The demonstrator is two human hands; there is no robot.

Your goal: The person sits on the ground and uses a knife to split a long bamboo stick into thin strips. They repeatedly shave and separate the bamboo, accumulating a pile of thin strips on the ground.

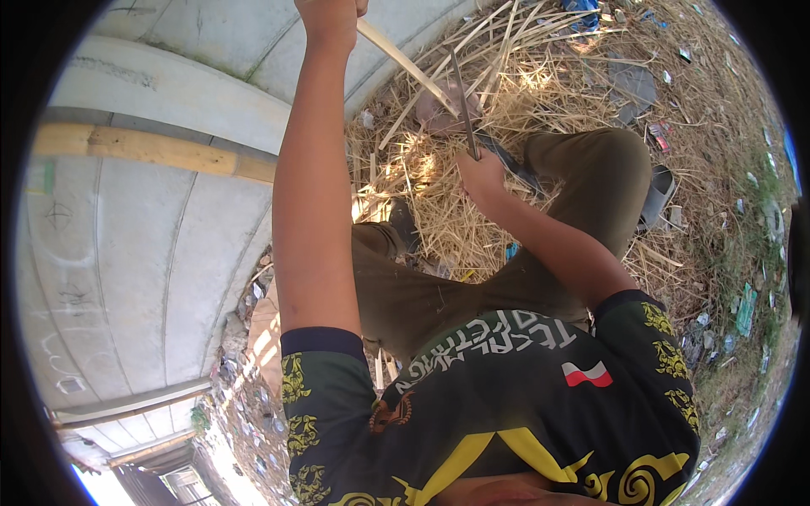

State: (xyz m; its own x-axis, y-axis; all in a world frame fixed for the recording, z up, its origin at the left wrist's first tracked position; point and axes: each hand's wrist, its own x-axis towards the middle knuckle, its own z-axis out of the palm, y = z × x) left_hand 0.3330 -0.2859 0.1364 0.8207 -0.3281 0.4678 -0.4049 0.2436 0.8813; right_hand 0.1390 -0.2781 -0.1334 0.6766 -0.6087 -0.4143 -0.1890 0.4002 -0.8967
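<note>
Left hand [332, 17]: partly cut off by top edge, fingers look closed on one end of a pale wooden strip [405, 61]. Strip slants from there down toward the right hand [483, 179], far end just beside the blade; contact unclear. Right hand: fist round a knife [463, 101], blade pointing away. Shavings [456, 228] around and below right hand.

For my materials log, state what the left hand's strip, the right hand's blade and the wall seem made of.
Strip: bamboo or wood, matte, by its straw colour and straight edges. Blade: probably metal, dull, by its thin, dark grey form. Wall: likely concrete, matte, by its grey, stained panels.
</note>
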